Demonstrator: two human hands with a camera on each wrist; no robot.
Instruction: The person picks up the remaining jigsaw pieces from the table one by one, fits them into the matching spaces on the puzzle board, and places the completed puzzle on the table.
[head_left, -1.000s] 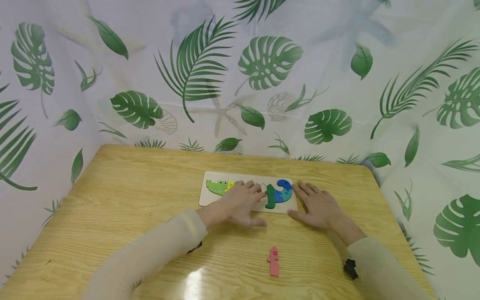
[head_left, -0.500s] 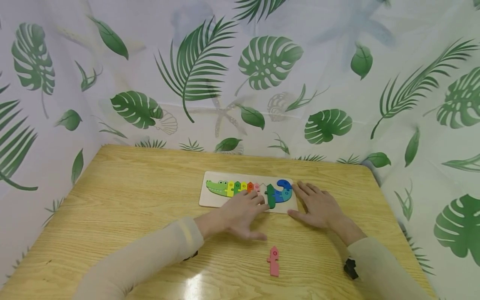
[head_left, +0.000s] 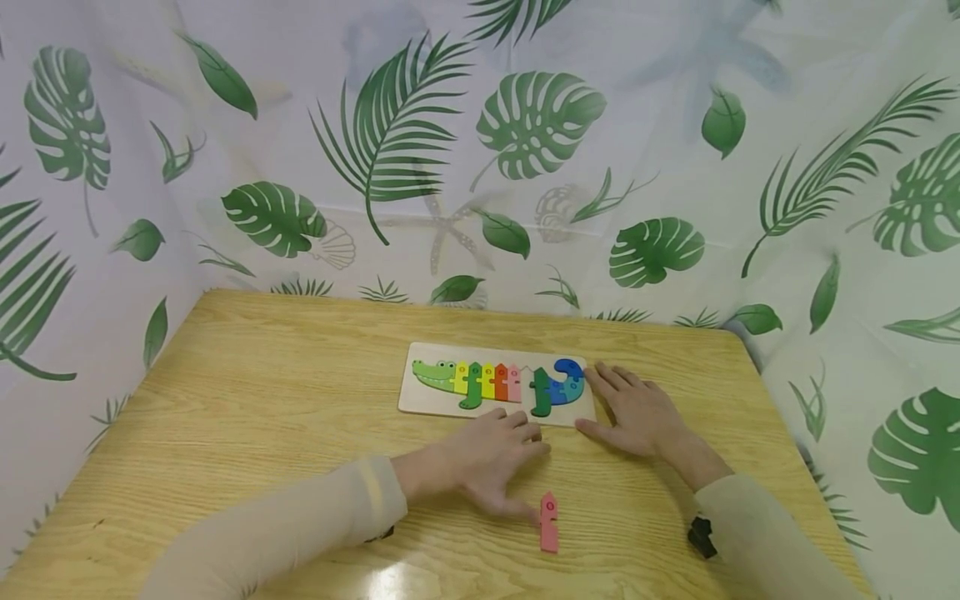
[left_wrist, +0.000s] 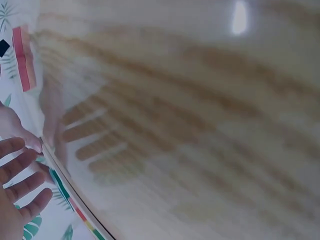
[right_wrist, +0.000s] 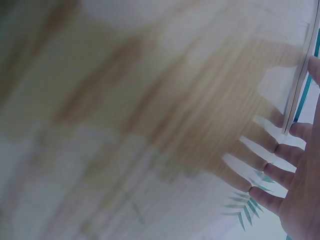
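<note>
A wooden crocodile puzzle board (head_left: 427, 404) lies near the middle of the table, with coloured pieces set in it. One bare slot (head_left: 527, 385) shows between the light pink piece (head_left: 513, 383) and a dark green leg piece (head_left: 540, 393). Closer to the person lies a loose pink puzzle piece (head_left: 549, 533), marked with a digit. My left hand (head_left: 491, 458) hovers in front of the board with fingers spread; its thumb tip is at the loose piece's left edge, contact unclear. My right hand (head_left: 637, 412) rests flat, fingers extended, against the board's right end (right_wrist: 295, 95).
The wood-grain table (head_left: 300, 358) is bordered behind and on both sides by a white cloth (head_left: 480, 133) printed with green leaves. A dark wrist device (head_left: 701, 537) sits at the right sleeve.
My left hand has drawn back off the board toward the loose pink piece, uncovering the middle puzzle pieces. My right hand has stayed at the board's right end.
</note>
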